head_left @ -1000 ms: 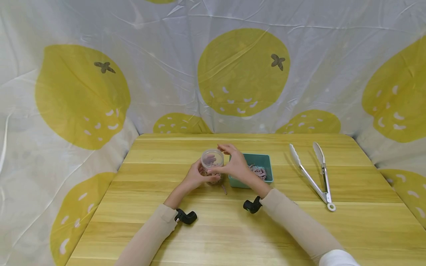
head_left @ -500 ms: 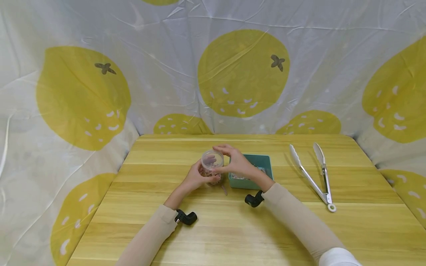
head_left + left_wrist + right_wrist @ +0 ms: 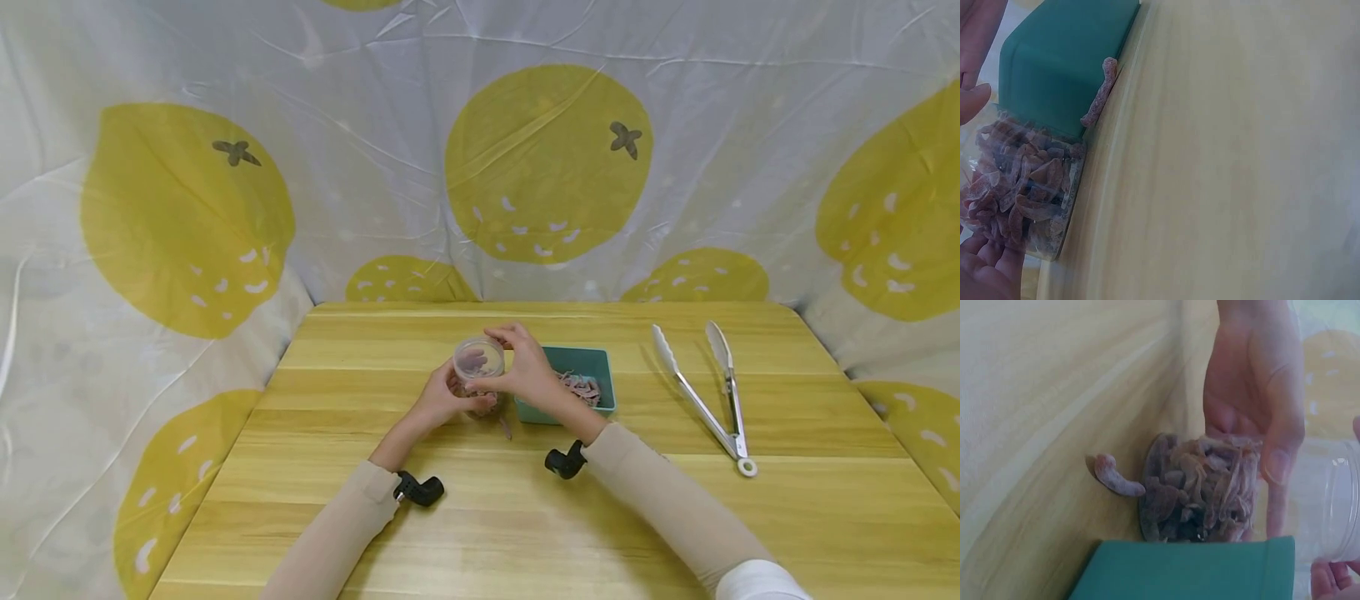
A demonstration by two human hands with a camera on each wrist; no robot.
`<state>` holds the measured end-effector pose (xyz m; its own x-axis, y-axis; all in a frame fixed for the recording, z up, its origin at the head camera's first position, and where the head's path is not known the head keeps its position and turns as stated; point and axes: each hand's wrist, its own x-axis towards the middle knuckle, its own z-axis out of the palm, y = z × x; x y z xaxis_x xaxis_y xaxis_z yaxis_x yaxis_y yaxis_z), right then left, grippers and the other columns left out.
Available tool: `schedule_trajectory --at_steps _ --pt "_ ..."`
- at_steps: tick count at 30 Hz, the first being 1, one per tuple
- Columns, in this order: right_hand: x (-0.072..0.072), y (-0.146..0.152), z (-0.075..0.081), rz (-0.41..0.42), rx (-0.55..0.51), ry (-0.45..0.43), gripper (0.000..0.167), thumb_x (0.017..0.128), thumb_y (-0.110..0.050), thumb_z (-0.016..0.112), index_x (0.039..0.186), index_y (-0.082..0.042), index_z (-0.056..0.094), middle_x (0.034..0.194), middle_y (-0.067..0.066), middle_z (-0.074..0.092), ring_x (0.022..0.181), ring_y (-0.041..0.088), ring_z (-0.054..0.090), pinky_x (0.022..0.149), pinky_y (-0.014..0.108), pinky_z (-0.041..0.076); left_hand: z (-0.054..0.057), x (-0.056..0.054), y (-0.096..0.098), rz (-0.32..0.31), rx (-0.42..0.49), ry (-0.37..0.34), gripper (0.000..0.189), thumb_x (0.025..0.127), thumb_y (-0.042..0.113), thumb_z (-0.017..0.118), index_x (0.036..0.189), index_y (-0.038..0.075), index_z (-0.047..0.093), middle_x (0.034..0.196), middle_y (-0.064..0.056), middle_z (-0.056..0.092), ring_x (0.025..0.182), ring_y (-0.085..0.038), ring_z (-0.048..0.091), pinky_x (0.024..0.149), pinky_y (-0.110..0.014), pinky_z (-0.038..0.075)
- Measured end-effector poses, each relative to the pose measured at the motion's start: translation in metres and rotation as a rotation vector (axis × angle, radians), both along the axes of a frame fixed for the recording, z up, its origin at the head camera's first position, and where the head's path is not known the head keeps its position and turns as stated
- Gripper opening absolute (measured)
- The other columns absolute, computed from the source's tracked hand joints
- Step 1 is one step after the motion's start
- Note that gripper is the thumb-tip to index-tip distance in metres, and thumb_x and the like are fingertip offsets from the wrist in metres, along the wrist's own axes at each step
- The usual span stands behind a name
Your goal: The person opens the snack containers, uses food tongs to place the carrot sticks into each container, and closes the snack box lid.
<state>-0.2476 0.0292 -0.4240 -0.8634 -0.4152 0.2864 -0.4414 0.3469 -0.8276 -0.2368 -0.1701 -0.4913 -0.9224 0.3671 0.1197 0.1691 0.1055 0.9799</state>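
A clear jar (image 3: 476, 398), partly filled with pinkish-brown, powder-dusted dried strips (image 3: 1207, 487), stands on the table. My left hand (image 3: 438, 398) grips its side, the thumb across the front in the head view. At the top, the thumb and fingers of my right hand (image 3: 528, 371) span the round clear lid (image 3: 478, 354) from its right side. One loose strip (image 3: 1100, 92) lies on the wood beside the jar. Close to the right is a green box (image 3: 606, 375) holding more strips (image 3: 581, 388), partly hidden by my right forearm.
Metal tongs (image 3: 731, 417) with pale scalloped tips lie spread apart on the right of the wooden table (image 3: 480, 533). A lemon-print curtain (image 3: 360, 167) hangs behind the table and on both sides.
My right hand has turned away from the jar's lid edge and back again, its wrist shifting right and then left. The left hand and the jar stay in place.
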Motion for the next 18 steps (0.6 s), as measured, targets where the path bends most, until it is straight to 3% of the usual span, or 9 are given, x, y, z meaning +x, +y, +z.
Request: schedule_trajectory --at_steps 7,12,18 --pt "-0.006 0.008 0.003 0.118 0.0 0.022 0.088 0.073 -0.02 0.092 0.147 -0.005 0.048 0.14 0.013 0.05 0.127 0.032 0.048 0.106 0.055 0.04 0.001 -0.001 0.0 -0.024 0.016 -0.002 0.079 0.084 -0.001 0.078 0.152 0.006 0.038 0.145 -0.022 0.048 0.132 -0.033 0.048 0.106 -0.04 0.043" --pt "-0.012 0.012 0.005 0.217 0.026 0.03 0.085 0.077 -0.017 0.089 0.149 -0.004 0.045 0.143 0.015 0.048 0.13 0.03 0.047 0.108 0.052 0.038 0.001 -0.001 0.0 -0.017 0.001 -0.012 0.081 0.085 -0.004 0.076 0.153 0.007 0.035 0.146 -0.023 0.047 0.133 -0.034 0.046 0.108 -0.043 0.042" --pt "-0.013 0.009 0.002 0.216 0.026 0.023 0.081 0.079 -0.016 0.087 0.148 -0.002 0.046 0.14 0.015 0.049 0.128 0.027 0.047 0.108 0.049 0.039 0.001 -0.001 0.0 -0.026 0.014 -0.005 0.083 0.085 -0.005 0.075 0.154 0.004 0.032 0.146 -0.026 0.045 0.134 -0.04 0.043 0.109 -0.046 0.04"
